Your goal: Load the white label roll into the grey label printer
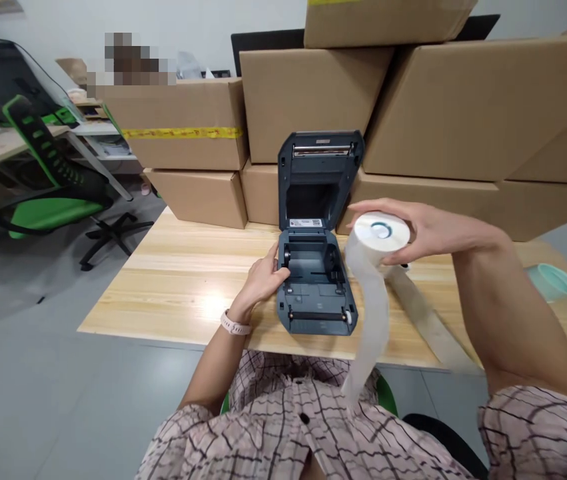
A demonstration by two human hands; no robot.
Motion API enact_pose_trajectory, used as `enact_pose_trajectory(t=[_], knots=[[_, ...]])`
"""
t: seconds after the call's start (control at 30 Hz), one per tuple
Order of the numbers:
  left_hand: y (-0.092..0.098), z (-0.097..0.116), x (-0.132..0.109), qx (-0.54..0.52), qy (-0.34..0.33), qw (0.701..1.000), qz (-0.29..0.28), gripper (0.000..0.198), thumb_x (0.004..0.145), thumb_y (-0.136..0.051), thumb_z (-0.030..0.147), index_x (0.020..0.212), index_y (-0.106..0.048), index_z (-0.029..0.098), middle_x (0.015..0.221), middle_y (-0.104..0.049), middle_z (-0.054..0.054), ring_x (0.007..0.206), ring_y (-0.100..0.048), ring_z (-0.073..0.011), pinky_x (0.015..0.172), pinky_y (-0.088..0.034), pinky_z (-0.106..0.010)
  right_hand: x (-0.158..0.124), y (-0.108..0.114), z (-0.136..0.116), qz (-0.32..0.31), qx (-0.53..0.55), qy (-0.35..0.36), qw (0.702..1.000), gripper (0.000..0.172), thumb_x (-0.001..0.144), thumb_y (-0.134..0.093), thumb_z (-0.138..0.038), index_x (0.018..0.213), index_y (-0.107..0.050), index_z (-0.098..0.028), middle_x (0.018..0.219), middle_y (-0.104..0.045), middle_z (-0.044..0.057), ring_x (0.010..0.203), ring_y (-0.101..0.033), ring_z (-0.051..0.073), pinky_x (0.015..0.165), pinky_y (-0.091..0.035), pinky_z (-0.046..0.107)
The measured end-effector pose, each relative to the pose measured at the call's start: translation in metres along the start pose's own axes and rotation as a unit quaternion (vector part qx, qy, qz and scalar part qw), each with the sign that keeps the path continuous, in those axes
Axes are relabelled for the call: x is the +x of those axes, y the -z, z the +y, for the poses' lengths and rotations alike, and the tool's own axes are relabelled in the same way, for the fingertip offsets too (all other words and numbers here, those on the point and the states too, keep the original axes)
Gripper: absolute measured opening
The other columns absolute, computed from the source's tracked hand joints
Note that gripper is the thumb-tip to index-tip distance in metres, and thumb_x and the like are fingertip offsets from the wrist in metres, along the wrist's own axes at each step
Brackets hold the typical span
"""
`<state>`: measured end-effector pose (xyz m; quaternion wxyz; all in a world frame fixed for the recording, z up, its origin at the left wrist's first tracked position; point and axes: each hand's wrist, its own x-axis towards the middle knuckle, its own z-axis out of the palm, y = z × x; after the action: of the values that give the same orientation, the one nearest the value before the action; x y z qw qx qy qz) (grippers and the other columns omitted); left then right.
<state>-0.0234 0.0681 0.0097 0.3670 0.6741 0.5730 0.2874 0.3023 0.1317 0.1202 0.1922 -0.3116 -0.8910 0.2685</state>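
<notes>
While the left hand (pixel 262 279) holds the left rim of the printer (pixel 316 293), lid (pixel 320 175) already up, the right hand (pixel 428 230) grips the roll (pixel 382 247) right of the roll-less bay (pixel 308 259), strip (pixel 376 313) hanging nearward.

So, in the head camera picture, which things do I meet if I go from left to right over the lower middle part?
Green chair → left hand → open dark printer → white paper roll → mint-green container.
</notes>
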Motion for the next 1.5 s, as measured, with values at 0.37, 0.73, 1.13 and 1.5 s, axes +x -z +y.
enact_pose_trajectory(t=[0.37,0.73,1.13,1.5], knots=[[-0.003,-0.005,0.0,-0.023,-0.013,1.0,0.012,0.08,0.075,-0.054,0.02,0.155,-0.046,0.019,0.073,-0.065,0.002,0.064,-0.054,-0.0177,0.069,-0.042,-0.029,-0.019,-0.044,0.116,0.06,0.14,-0.231,0.961,0.115,0.06,-0.093,-0.038,0.16,-0.038,-0.025,0.157,-0.052,0.014,0.141,-0.053,0.039,0.122,-0.04,0.055],[-0.003,-0.009,0.002,-0.027,-0.018,0.999,0.012,0.08,0.076,-0.055,0.023,0.155,-0.045,0.017,0.075,-0.066,0.001,0.065,-0.054,-0.0178,0.069,-0.042,-0.029,-0.13,-0.068,0.113,0.098,0.338,-0.298,0.887,0.063,0.073,-0.089,-0.047,0.13,-0.067,-0.032,0.15,-0.061,0.01,0.134,-0.061,0.032,0.1,-0.057,0.042],[-0.006,-0.011,0.001,-0.062,-0.019,0.998,0.017,0.08,0.076,-0.056,0.021,0.155,-0.045,0.018,0.078,-0.068,0.0,0.065,-0.055,-0.0176,0.067,-0.043,-0.028,-0.009,-0.084,-0.04,-0.02,0.04,0.017,0.999,0.042,0.1,-0.058,-0.045,0.138,-0.062,-0.026,0.123,-0.071,0.01,0.11,-0.065,0.026,0.097,-0.05,0.042],[-0.007,-0.013,0.003,-0.043,-0.016,0.999,0.015,0.08,0.077,-0.056,0.022,0.156,-0.044,0.019,0.069,-0.061,0.003,0.061,-0.051,-0.0168,0.063,-0.039,-0.027,0.036,-0.13,-0.032,-0.073,-0.191,-0.017,0.979,0.04,0.101,-0.054,-0.026,0.14,-0.061,-0.018,0.128,-0.069,0.016,0.115,-0.061,0.031,0.098,-0.051,0.049]])
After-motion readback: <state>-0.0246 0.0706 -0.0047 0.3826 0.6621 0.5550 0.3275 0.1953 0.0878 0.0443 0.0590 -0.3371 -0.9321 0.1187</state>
